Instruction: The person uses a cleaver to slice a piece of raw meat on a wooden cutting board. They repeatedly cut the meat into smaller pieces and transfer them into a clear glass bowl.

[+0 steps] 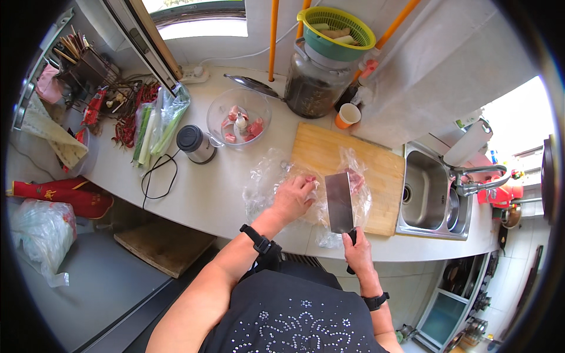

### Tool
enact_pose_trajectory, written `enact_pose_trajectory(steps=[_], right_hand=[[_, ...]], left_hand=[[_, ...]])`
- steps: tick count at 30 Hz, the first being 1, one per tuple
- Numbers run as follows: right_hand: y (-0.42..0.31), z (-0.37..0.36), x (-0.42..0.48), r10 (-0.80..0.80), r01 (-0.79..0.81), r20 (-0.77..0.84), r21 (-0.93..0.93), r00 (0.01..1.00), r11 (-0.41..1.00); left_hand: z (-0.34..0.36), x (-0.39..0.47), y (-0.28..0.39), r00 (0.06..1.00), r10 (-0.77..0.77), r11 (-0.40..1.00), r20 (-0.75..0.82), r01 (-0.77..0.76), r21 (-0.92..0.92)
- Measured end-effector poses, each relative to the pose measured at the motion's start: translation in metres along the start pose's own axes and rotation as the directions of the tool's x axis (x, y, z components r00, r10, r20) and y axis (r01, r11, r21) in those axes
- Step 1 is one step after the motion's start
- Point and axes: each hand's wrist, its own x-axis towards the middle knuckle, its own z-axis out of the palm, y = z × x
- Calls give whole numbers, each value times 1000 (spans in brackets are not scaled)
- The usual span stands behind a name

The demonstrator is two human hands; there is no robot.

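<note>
My right hand (359, 252) is closed around the black handle of a cleaver (339, 203). Its broad blade stands over a thin plastic bag, beside a piece of raw meat (355, 180) that it partly hides. To the left, my left hand (292, 197) pinches a small red piece of raw meat (310, 179) above crumpled clear plastic (260, 187). The plastic lies partly on a wooden cutting board (375, 172) and partly on the counter. Beyond my left hand, a clear food processor bowl (212, 108) holds several meat chunks (254, 129) around a central spindle.
A grey and black motor unit (197, 144) with a cord stands left, by bagged green onions (161, 128). Behind are a large jar (309, 88) bearing a colander (371, 33), and an orange paper cup (348, 116). A steel sink (426, 189) adjoins the board at right.
</note>
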Motion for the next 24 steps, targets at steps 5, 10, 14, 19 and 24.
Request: enact_pose_trajectory(steps=[5,10,14,19,24], right_hand=[[11,-1,2,78,-76,63,-37,995,996],[33,7,6,-28,28,3,-118,1000,993],[4,-5,2,-103,98,-30,-140,994,985],[-37,-18,2,-224,209,-97,-139,970,968],[-57,-7,14,-256,268,80,-219,963,938]], left_hand=[[19,-35,-6,946,237,967,221,-252,42],[-15,-5,31,984,178,972,32,-170,-162],[8,-23,5,953,273,962,130,-268,-56],[-20,-74,-14,903,-264,911,339,349,-219],[-71,-28,-15,858,-493,835,-141,423,-352]])
